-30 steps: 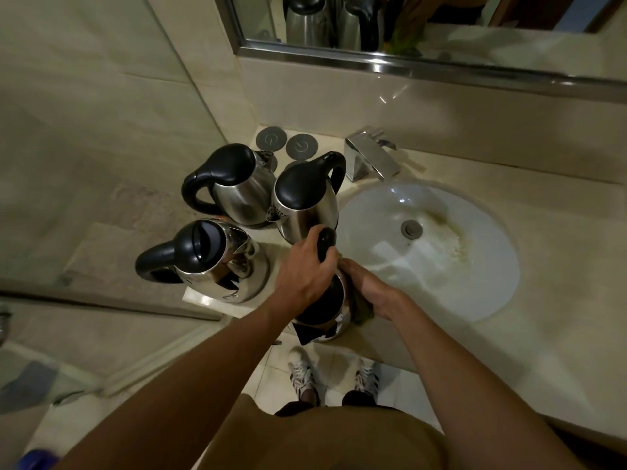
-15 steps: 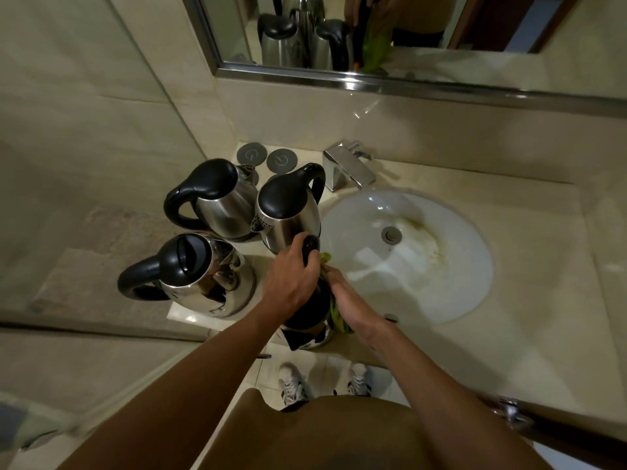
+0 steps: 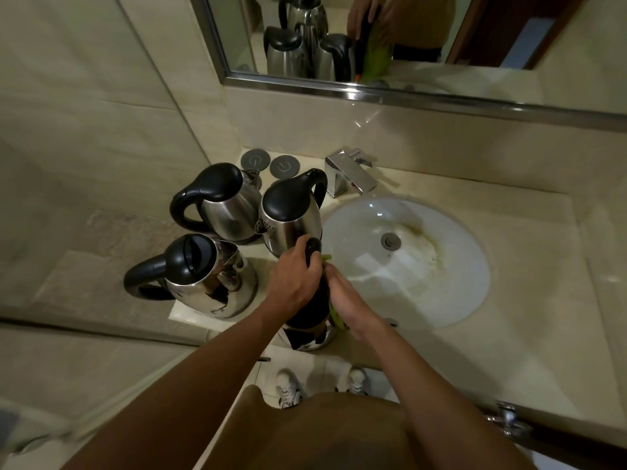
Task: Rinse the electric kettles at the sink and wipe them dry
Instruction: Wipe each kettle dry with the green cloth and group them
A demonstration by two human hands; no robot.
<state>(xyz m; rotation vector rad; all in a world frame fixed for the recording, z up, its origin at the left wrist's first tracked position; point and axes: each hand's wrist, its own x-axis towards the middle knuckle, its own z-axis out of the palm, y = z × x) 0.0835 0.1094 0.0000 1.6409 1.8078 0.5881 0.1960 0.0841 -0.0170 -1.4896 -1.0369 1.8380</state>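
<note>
A steel kettle (image 3: 310, 337) with a black top stands at the counter's front edge, mostly hidden under my hands. My left hand (image 3: 293, 279) grips its black handle (image 3: 312, 247) from above. My right hand (image 3: 347, 300) presses a green cloth (image 3: 336, 317) against the kettle's right side. Three more steel kettles with black lids stand to the left: one at the back left (image 3: 220, 201), one beside the basin (image 3: 291, 212), one at the front left (image 3: 200, 276).
The white basin (image 3: 441, 266) with its drain (image 3: 391, 240) lies to the right, a chrome tap (image 3: 349, 173) behind it. Two round grey kettle bases (image 3: 269, 162) sit at the back. A mirror (image 3: 373, 39) hangs above. My shoes (image 3: 288, 388) show below the counter edge.
The camera has tilted up, showing more mirror. My right hand has slid along the kettle's side with the green cloth; my left hand keeps its grip on the handle.
</note>
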